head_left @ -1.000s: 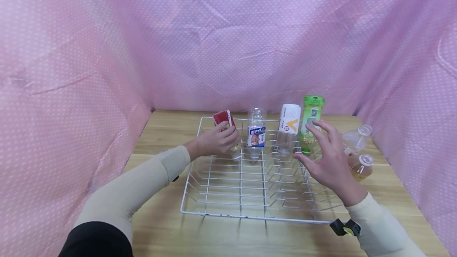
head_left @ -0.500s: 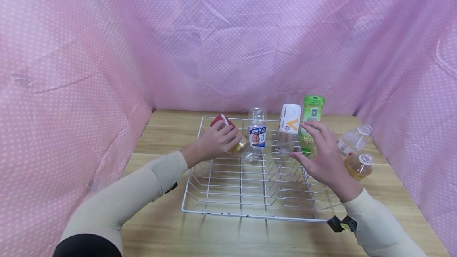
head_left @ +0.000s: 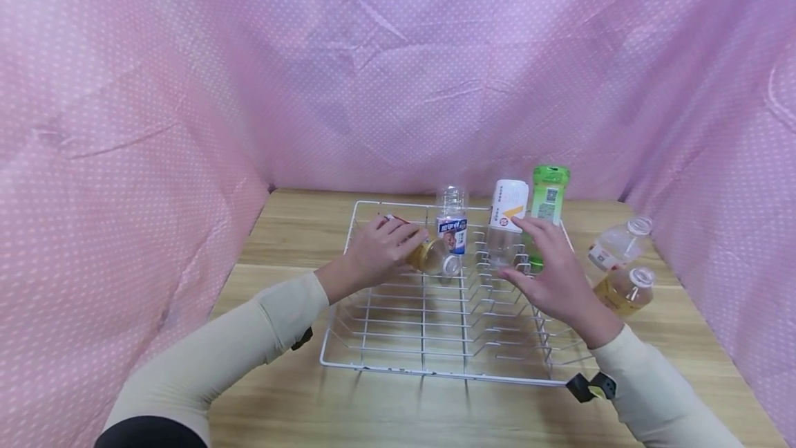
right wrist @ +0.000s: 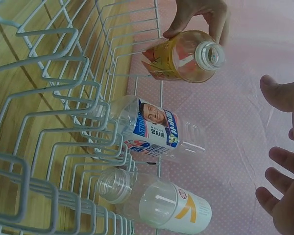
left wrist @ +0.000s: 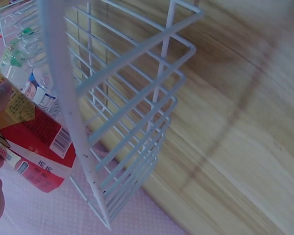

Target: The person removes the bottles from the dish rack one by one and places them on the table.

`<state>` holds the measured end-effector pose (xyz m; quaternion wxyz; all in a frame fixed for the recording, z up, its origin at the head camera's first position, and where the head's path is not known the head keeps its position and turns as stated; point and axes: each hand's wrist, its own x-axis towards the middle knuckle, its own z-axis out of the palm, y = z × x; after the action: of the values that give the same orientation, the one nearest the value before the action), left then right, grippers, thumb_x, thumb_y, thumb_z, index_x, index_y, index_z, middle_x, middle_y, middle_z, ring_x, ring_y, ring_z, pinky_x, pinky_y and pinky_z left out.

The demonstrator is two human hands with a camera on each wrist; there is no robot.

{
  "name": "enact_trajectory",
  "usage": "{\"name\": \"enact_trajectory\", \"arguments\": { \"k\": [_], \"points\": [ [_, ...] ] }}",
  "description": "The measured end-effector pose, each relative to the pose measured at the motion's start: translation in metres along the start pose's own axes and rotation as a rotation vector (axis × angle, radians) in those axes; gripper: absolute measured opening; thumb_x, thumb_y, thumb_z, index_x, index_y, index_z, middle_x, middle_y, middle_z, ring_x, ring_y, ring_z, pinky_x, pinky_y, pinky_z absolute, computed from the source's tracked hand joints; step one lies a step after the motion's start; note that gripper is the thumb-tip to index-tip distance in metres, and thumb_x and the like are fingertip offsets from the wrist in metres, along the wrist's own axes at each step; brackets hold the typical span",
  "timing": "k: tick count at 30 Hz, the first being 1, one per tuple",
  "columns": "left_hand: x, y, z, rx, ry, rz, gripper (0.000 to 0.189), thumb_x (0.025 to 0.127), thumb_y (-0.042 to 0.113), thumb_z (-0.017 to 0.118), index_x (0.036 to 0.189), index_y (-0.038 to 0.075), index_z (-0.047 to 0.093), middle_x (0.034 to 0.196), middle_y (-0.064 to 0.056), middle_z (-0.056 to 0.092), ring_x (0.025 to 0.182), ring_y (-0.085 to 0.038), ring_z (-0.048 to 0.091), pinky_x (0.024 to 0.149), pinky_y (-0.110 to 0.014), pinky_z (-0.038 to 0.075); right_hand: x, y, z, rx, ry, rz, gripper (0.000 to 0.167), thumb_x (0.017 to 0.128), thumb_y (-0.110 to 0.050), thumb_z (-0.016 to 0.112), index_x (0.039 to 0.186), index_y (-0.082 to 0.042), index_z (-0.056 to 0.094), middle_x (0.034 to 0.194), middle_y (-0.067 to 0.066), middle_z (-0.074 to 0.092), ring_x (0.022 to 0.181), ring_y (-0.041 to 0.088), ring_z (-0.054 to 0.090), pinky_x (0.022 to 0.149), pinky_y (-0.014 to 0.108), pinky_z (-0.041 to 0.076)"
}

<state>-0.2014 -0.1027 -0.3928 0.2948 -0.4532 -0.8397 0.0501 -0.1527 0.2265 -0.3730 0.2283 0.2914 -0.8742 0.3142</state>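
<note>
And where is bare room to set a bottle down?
Bare: the table before the rack's front rail, and the rack's front left. Crowded: its rear, from the left hand and its amber bottle to the green bottle; rightward, two bottles.

It's one wire rack point(head_left: 404, 372) here, with three bottles point(head_left: 452, 234) in it! One held bottle point(head_left: 429, 256) over it, two bottles point(head_left: 624, 291) (that makes six!) to its right.

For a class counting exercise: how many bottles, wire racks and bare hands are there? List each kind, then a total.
Bottles: 6 (red-and-gold bottle, blue-labelled bottle, orange-V bottle, green bottle, clear bottle at right, amber bottle)
Wire rack: 1
Hands: 2 (left hand, right hand)
Total: 9
</note>
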Motion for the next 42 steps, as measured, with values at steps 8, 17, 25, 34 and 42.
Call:
{"name": "enact_trajectory", "arguments": {
  "k": [8,17,25,34,42],
  "points": [
    [0.0,0.007,-0.001,-0.102,-0.01,-0.107,0.075,0.075,0.053,0.086,0.132,0.009,0.066,0.123,-0.006,0.07,0.102,-0.024,0.066,0.084,-0.036,0.054,0.002,0.003,0.006,0.01,0.0,-0.059,0.088,0.066,-0.01,0.093,0.142,0.002,0.05,0.135,0.022,0.055,0.123,0.039,0.049,0.101,0.06,0.041],
    [0.004,0.014,-0.003,-0.243,-0.039,-0.221,0.074,0.077,0.053,0.084,0.135,0.01,0.065,0.127,-0.006,0.068,0.109,-0.024,0.067,0.092,-0.041,0.054,0.001,0.004,0.012,0.018,-0.03,-0.04,0.089,0.068,-0.012,0.094,0.142,0.003,0.049,0.136,0.022,0.055,0.123,0.04,0.051,0.099,0.061,0.042],
    [0.007,0.02,-0.002,-0.335,-0.079,-0.34,0.078,0.077,0.057,0.082,0.138,0.014,0.062,0.127,-0.003,0.068,0.113,-0.022,0.066,0.096,-0.039,0.053,0.001,0.004,0.015,0.049,-0.066,0.016,0.092,0.068,-0.01,0.094,0.146,0.0,0.047,0.137,0.021,0.054,0.124,0.04,0.05,0.101,0.063,0.041],
    [0.011,0.028,-0.006,-0.604,-0.099,-0.549,0.078,0.076,0.048,0.086,0.139,0.01,0.061,0.13,-0.004,0.067,0.11,-0.021,0.065,0.087,-0.033,0.056,0.006,0.003,0.022,0.116,-0.108,0.041,0.092,0.068,-0.009,0.093,0.147,-0.003,0.046,0.136,0.017,0.055,0.125,0.036,0.05,0.102,0.059,0.042],
    [0.011,0.032,-0.013,-0.766,-0.118,-0.665,0.076,0.078,0.044,0.085,0.14,0.007,0.059,0.134,-0.005,0.065,0.113,-0.021,0.065,0.095,-0.037,0.054,0.009,-0.004,0.026,0.161,-0.136,0.043,0.091,0.068,-0.01,0.093,0.145,0.001,0.046,0.134,0.018,0.056,0.125,0.036,0.052,0.105,0.058,0.042]
  ]
}}
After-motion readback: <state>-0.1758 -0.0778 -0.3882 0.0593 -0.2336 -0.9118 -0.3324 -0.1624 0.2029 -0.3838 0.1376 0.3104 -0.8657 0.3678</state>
